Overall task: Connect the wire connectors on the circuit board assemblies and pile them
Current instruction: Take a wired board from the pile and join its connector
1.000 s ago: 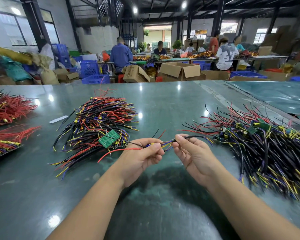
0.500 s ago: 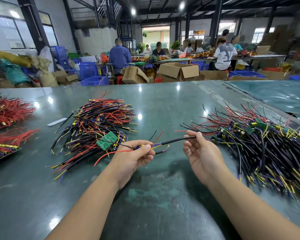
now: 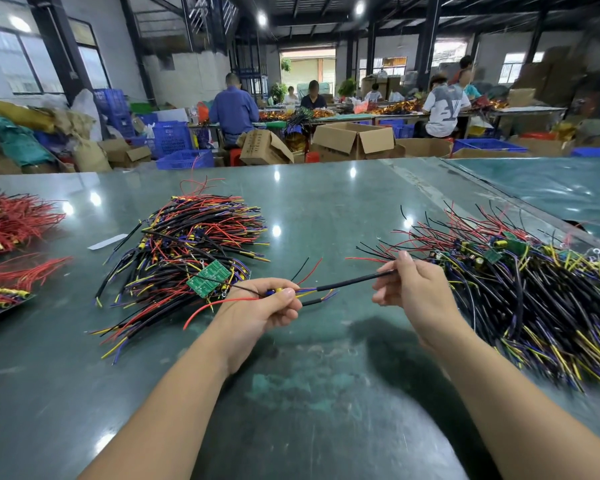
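My left hand (image 3: 262, 308) pinches a yellow and blue wire connector (image 3: 277, 292) between thumb and fingers; thin red, black, yellow and purple wires fan out of it. A green circuit board (image 3: 208, 278) hangs from those wires just left of that hand. My right hand (image 3: 411, 289) pinches the far end of a black sleeved wire (image 3: 350, 281) that runs from the connector. Behind the left hand lies a pile of assemblies (image 3: 191, 251). A second, larger pile of assemblies (image 3: 520, 299) with small green boards lies at the right.
Two bundles of red wires (image 3: 11, 223) lie at the far left of the green table (image 3: 326, 202). A white strip (image 3: 106, 242) lies beside the left pile. Beyond the table's far edge stand cardboard boxes (image 3: 354, 140), blue crates and seated people.
My hands have drawn apart: the right hand slid along the black sleeved wire toward the right pile, stretching it straight. The left hand keeps its hold on the connector.
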